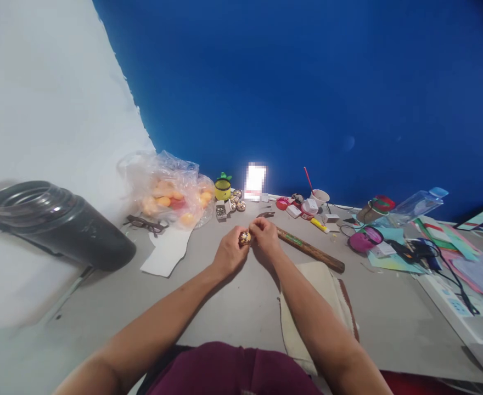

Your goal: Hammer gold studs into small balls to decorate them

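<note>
My left hand [230, 253] grips a small, shiny gold ball [245, 238] with darker spots or openings, its fingers closed round the side. Close beside it, my right hand [265, 237] is closed in a pinch at the ball's upper right. Whatever those fingertips may hold is too small to make out. Just beyond my right hand lies a claw hammer with a brown wooden handle [311, 249], its head partly hidden. Several similar gold balls [237, 203] lie at the back, by a small white box [221, 210] of tiny metal pieces.
A big dark flask [64, 227] stands at left, near a plastic bag of orange items [169, 192], glasses [145, 224] and white paper [168, 252]. A beige cloth [307, 296] lies under my right forearm. Rightward are a cup [320, 197], a bottle [420, 208] and cables [422, 252].
</note>
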Demonstrator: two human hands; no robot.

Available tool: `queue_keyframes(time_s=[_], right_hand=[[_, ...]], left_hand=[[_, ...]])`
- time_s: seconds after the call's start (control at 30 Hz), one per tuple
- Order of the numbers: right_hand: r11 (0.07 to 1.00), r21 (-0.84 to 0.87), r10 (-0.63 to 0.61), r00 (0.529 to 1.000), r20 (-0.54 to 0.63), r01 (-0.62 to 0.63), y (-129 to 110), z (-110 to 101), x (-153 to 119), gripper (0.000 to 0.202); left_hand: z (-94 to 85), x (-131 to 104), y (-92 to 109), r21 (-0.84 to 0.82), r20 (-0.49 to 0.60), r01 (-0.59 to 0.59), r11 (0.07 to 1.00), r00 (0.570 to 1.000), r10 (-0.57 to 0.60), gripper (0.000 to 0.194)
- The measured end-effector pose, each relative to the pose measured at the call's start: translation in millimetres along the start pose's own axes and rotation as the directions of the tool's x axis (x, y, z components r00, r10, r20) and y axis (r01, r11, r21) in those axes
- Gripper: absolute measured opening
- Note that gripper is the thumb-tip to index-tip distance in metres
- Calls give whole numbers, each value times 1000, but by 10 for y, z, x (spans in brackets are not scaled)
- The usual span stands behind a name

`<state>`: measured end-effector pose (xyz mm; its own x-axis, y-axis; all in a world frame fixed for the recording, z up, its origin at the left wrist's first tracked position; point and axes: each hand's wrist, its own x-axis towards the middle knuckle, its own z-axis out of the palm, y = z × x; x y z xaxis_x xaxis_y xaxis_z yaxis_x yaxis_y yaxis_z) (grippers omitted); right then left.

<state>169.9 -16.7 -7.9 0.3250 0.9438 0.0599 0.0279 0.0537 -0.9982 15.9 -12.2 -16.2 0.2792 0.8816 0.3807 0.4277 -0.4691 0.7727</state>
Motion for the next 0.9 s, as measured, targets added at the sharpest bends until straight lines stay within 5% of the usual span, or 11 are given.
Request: queue_keyframes(time_s=[0.17,0.3,0.57,0.9], right_hand=[[938,325,96,992,84,-118,-61,-110,32,38],[914,360,104,967,234,-186,-47,-59,-14,45],[955,252,65,943,326,-153,5,-27,-46,39],[974,168,76,924,375,-149,9,-21,-65,27]], left_hand=[[-6,102,-104,-245,-15,160,956,986,-168,36],[-53,169,-180,-379,48,198,904,980,-195,40],[-71,113,-107,-195,27,106,975,994,-103,48],[-85,93,-61,-74,69,35,997,997,-30,23]])
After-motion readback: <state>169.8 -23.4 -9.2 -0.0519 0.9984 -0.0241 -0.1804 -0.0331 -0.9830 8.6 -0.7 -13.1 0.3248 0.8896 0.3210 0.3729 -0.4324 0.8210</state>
